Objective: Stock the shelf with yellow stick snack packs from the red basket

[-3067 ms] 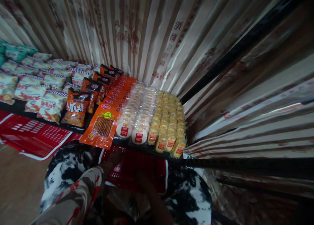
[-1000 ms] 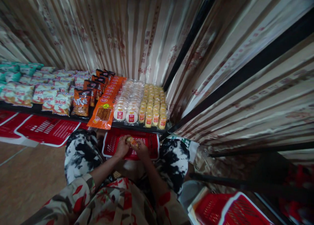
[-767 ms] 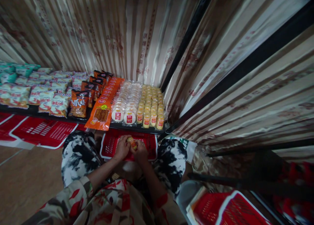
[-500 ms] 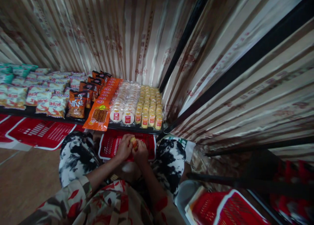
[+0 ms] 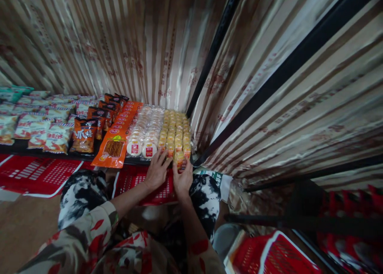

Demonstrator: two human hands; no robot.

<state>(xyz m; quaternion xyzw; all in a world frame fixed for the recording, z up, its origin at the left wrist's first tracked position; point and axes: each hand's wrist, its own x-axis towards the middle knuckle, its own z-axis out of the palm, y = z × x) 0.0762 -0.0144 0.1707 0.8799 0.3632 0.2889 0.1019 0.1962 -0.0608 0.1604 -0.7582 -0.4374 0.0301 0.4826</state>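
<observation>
My right hand [image 5: 183, 181] grips a small yellow wrapped snack [image 5: 179, 158] between thumb and fingers, at the front of the rows of matching yellow snacks [image 5: 175, 126]. Fingers spread, my left hand [image 5: 158, 171] reaches to the front left of those rows, its fingertips at the leftmost packs. I cannot tell whether they press on one. Left of the yellow rows are white round crackers [image 5: 142, 146] in clear wrap. Beside them lies a flat orange packet [image 5: 115, 140] with brown sticks showing through its window.
Orange-black bags [image 5: 83, 134] and several pale snack bags [image 5: 56, 137] fill the shelf's left side. Red baskets [image 5: 38, 174] sit below its black edge [image 5: 136, 161]. Black bars [image 5: 218, 46] cross the striped curtain [image 5: 125, 34]. Another red basket [image 5: 281, 254] is at lower right.
Both hands have moved up and forward from above the red basket to the shelf front. My left hand has come away from the yellow snack, which stays in my right hand.
</observation>
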